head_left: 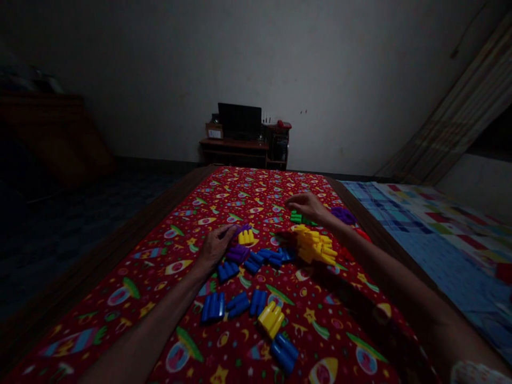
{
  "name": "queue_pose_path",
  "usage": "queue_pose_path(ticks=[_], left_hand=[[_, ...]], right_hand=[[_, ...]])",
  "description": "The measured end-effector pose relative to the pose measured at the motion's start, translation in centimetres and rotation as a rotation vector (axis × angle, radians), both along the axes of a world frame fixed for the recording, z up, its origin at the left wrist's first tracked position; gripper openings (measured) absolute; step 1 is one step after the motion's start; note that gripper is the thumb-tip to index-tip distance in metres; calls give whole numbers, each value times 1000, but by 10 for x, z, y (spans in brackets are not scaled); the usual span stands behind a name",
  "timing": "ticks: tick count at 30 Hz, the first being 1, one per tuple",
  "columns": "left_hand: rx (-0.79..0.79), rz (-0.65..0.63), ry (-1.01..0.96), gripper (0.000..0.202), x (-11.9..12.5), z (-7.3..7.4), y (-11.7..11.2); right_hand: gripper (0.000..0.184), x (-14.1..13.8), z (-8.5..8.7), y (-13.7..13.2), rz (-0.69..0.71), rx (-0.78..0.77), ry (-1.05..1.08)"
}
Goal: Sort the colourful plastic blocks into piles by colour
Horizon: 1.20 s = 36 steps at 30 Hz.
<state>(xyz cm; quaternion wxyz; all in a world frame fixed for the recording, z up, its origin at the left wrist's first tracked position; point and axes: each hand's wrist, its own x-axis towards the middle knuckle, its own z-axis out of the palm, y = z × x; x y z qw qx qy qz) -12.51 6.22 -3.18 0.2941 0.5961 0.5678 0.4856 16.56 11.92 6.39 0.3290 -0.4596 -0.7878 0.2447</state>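
Left hand (216, 246) palm down, fingers loosely spread, no visible hold, just beside purple ridged plastic block (237, 254) and small yellow block (246, 237). Right hand (307, 206) palm down, fingers lightly curled, holding nothing visible, just past green blocks (301, 217). Yellow block heap (311, 244) between hands; blue blocks (213, 308) scattered nearer body. All on red printed bedsheet (248, 186). Beyond bed, wooden desk (234, 144) with dark monitor (240, 120); right, checked blanket (440, 250).
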Motion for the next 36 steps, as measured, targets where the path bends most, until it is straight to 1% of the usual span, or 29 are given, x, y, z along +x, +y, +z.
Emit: queue_pose_path(ticks=[1,3,4,5,7,10,12,14,16,18,19,20,21,22,24,27,29,31,32,36], left_hand=[[8,-30,-13,52,1,1,-1],[41,-106,-17,49,4,1,-2],[68,-144,-3,47,5,1,-2],[99,-172,19,44,5,0,0],[156,-187,63,40,5,-4,3],[179,-200,91,38,2,-9,8],[165,-256,108,38,1,-10,8],[146,-288,124,38,2,-8,6],[133,-261,132,37,3,-3,2],[116,-223,135,37,3,1,-2],[103,-207,134,38,4,2,-3],[86,-196,132,39,4,4,-4],[68,-185,130,40,4,4,-4],[55,-177,128,41,4,5,-4],[44,-167,125,42,4,5,-3],[39,-166,125,43,4,5,-2],[30,-166,125,44,3,5,-1],[23,-165,125,45,3,6,-1],[22,-162,124,44,3,7,-2],[14,-162,113,43,2,8,-2]], right_hand=[[23,-18,0,-11,119,4,-51],[23,-51,-5,-29,295,47,-148],[24,-66,-9,-36,354,68,-192],[24,-79,-14,-41,380,94,-224],[27,-99,-23,-44,349,126,-256],[31,-115,-33,-39,250,112,-251],[29,-118,-35,-36,239,110,-238],[23,-114,-33,-36,246,149,-230],[23,-100,-27,-37,231,194,-223],[33,-74,-17,-35,175,211,-205],[39,-57,-11,-32,118,217,-197],[45,-37,-5,-29,52,219,-197],[49,-15,1,-24,-44,232,-216],[52,9,6,-18,-145,250,-248],[51,59,13,-7,-292,246,-296],[45,124,15,5,-460,145,-350],[37,153,10,8,-554,73,-427],[29,171,4,9,-589,26,-516],[26,176,0,10,-584,17,-553],[24,180,-14,14,-530,35,-626]])
